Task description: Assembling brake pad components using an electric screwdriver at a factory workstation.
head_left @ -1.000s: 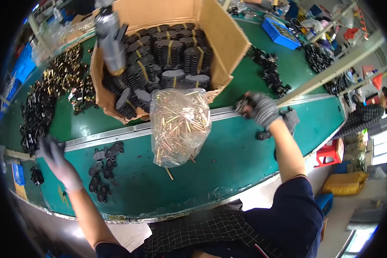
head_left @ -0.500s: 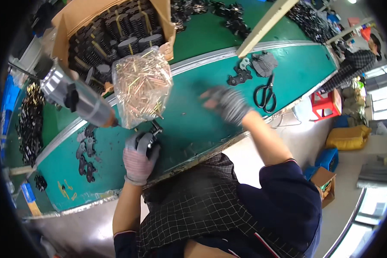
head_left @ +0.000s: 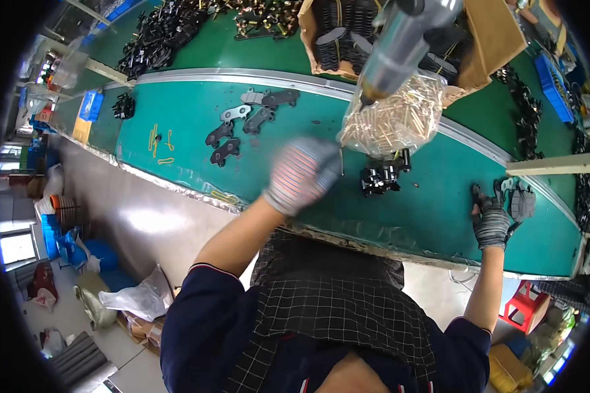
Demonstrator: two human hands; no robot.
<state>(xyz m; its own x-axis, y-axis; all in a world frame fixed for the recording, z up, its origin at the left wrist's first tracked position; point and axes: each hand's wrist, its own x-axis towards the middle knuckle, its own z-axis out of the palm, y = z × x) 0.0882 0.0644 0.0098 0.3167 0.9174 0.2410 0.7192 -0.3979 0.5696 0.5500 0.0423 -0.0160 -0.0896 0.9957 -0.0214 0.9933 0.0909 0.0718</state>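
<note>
My left hand (head_left: 301, 175), in a striped, grey-palmed glove, hovers over the green bench left of a black brake caliper (head_left: 381, 177). Motion smears its fingers, and a thin pin (head_left: 341, 164) shows beside them. The caliper lies on the bench, touched by neither hand. Far to the right, my gloved right hand (head_left: 491, 223) is closed around a black brake pad (head_left: 480, 195), which it partly covers. Grey brake pads (head_left: 522, 204) sit just right of that hand. Several loose pads (head_left: 225, 152) lie to the left, with a silvery metal plate (head_left: 235, 113) among them.
A power driver (head_left: 393, 59) hangs above a clear bag of brass-coloured pins (head_left: 406, 118). Behind stands a cardboard box (head_left: 498, 42) of banded pads. Yellow rubber bands (head_left: 153, 141) lie at left. A pale post (head_left: 550, 164) rises at right, and black parts (head_left: 164, 39) pile up behind.
The view has swung left. My left hand has come off the caliper, which now lies on the bench. My right hand has reached the pads at the right.
</note>
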